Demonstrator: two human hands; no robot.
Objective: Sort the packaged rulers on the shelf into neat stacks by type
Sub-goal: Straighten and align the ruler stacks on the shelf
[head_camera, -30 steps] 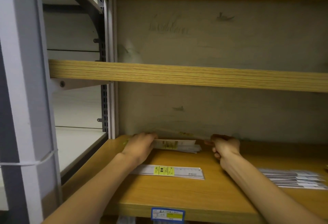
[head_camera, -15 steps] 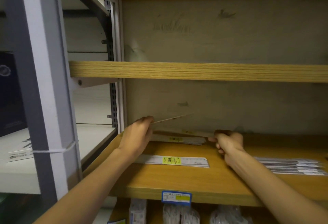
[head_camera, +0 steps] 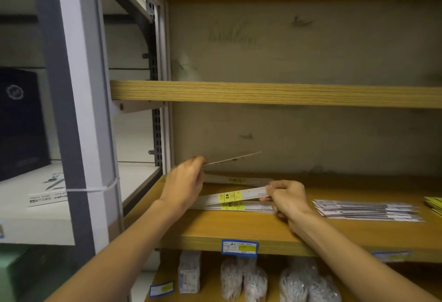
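Now the right hand (head_camera: 288, 197) pinches one end of a yellow-labelled packaged ruler (head_camera: 235, 196), which it did not hold half a second ago, tilted just above a matching ruler (head_camera: 239, 206) lying flat near the shelf (head_camera: 239, 230) front edge. The left hand (head_camera: 184, 182), as before, grips a thin ruler (head_camera: 233, 158) raised near the back left corner; a fanned stack (head_camera: 366, 209) lies toward the right edge.

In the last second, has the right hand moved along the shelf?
Yes. The right hand was at the back pile of rulers; it has now come toward the shelf's front edge, pinching a yellow-labelled ruler above the one lying flat.
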